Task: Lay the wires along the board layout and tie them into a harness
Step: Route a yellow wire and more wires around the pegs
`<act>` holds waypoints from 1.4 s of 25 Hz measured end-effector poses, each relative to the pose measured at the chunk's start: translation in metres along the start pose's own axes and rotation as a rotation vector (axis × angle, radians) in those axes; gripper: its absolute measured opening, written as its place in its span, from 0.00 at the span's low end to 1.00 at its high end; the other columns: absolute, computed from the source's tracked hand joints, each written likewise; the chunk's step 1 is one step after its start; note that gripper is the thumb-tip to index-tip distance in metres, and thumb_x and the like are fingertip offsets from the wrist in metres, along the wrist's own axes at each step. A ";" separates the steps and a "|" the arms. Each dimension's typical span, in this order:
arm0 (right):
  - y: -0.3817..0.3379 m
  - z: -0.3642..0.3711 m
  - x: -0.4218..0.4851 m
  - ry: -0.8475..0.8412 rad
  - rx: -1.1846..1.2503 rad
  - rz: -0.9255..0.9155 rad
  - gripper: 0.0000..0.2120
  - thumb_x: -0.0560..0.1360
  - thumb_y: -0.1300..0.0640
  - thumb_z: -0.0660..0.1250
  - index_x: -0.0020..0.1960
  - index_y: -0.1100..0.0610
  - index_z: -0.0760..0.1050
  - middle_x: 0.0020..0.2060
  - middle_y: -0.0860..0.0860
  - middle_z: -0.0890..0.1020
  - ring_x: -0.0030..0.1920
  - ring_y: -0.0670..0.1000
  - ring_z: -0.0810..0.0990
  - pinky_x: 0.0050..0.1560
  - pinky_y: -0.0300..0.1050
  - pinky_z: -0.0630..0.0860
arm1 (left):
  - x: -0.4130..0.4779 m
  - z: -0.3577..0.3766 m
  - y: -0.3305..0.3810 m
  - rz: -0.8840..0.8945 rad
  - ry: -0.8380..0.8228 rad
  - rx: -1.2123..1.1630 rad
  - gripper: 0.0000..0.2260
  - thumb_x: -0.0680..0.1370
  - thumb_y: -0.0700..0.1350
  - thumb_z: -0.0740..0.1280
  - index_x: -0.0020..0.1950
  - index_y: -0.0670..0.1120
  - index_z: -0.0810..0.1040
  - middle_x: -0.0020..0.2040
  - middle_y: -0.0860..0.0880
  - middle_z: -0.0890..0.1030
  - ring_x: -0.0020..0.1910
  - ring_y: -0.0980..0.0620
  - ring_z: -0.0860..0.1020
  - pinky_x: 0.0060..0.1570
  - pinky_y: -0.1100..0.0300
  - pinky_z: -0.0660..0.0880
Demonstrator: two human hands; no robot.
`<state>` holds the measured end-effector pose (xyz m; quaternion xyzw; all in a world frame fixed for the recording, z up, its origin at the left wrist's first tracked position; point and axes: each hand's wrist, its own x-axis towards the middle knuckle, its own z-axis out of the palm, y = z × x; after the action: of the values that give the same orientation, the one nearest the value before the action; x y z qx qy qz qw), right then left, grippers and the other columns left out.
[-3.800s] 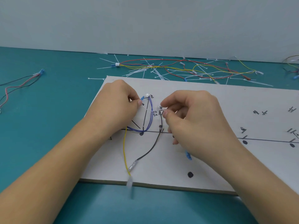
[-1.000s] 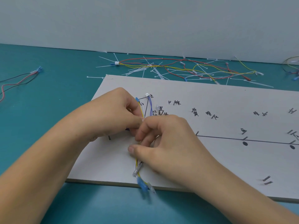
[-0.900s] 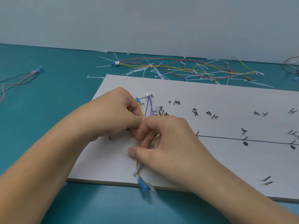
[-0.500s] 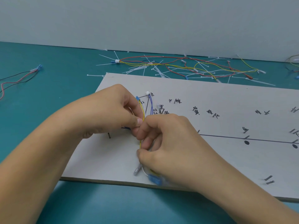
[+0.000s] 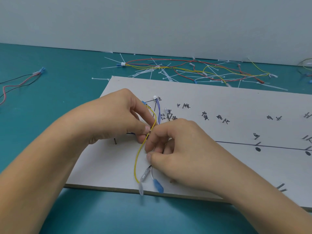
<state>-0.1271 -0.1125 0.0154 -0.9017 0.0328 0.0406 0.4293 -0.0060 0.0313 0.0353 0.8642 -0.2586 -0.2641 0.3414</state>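
Teal tabletop [image 5: 55, 102]: bears everything else; a pale wall stands behind it.
Red and black loose wires [image 5: 15, 85]: far left on the tabletop, tipped with blue sleeves, well apart from the board.
Left hand [image 5: 116, 119]: thumb and forefinger pinch the gathered wires over the board's left part.
Thin yellow wire [image 5: 136, 159]: one; it arcs from the pinch down to the board's near edge.
End sleeves: three by the near edge, namely the clear sleeve [image 5: 141, 189] on the yellow wire, the greyish sleeve [image 5: 145, 174] and the blue sleeve [image 5: 158, 186].
Blue-violet wires [image 5: 158, 110]: run from a small white plug [image 5: 154, 98] down into the pinch.
Right hand [image 5: 184, 149]: curled fingers and thumb grip the same wires, just beside the left thumb, hiding where the wires cross the layout.
Flat grey board [image 5: 236, 174]: lies on the tabletop and carries one ruled black line [image 5: 278, 147] with two black dots [image 5: 258, 149] below it.
Writing: black hand-lettered characters in clusters across the board, too small to read with certainty.
Heap of red, yellow and white wires with white cable ties [image 5: 185, 71]: behind the board's far edge.
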 end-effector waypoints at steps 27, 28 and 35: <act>0.013 -0.005 0.010 0.212 -0.286 -0.118 0.13 0.70 0.60 0.70 0.44 0.42 0.77 0.43 0.42 0.77 0.45 0.37 0.73 0.42 0.28 0.68 | 0.011 0.021 0.004 -0.124 0.206 0.025 0.12 0.77 0.52 0.69 0.40 0.44 0.83 0.28 0.50 0.84 0.18 0.58 0.67 0.21 0.69 0.64; 0.014 -0.005 0.011 0.217 -0.289 -0.116 0.12 0.70 0.61 0.69 0.44 0.43 0.78 0.42 0.42 0.77 0.45 0.37 0.73 0.42 0.28 0.68 | 0.011 0.022 0.004 -0.122 0.216 0.037 0.10 0.75 0.49 0.69 0.39 0.45 0.84 0.27 0.50 0.84 0.16 0.59 0.66 0.20 0.70 0.63; 0.015 -0.005 0.012 0.225 -0.286 -0.108 0.09 0.70 0.58 0.69 0.44 0.44 0.78 0.41 0.42 0.77 0.44 0.36 0.73 0.42 0.27 0.67 | 0.012 0.020 0.004 -0.115 0.207 0.018 0.07 0.75 0.43 0.66 0.40 0.45 0.83 0.29 0.50 0.85 0.19 0.54 0.69 0.24 0.66 0.68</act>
<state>-0.1162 -0.1259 0.0059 -0.9529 0.0261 -0.0795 0.2917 -0.0104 0.0124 0.0220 0.9033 -0.1742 -0.1903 0.3428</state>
